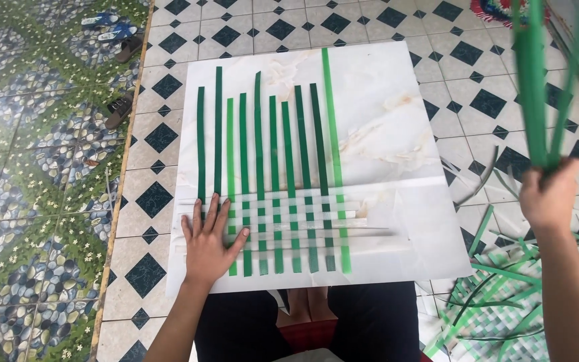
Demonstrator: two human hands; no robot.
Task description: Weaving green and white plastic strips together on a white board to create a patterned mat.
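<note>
Green plastic strips lie side by side on a pale marble-patterned board, running away from the person, and near their close ends a few white strips cross them, passing over and under to make a narrow woven band. The left hand rests flat on that band at its left edge, fingers spread and palm down, pressing the strips to the board; it grips nothing. Just to the right of this hand lie the crossing rows, and beyond its fingertips the green strips run on loose and unwoven.

Judging from how things lie, the weaving is at an early stage: only some four or five cross rows are in, and most of each green strip's length has no cross strip through it. One lighter green strip at the right side of the set stands longer than the rest.

The right hand is raised well off to the right, away from the board, and closed around a bundle of long green strips that rise up out of its fist past the top of the view.

No container shows. Below that raised hand, cut strips and offcuts lie loose on the black-and-white tiled floor, and some sandals sit far off beyond the left hand.
</note>
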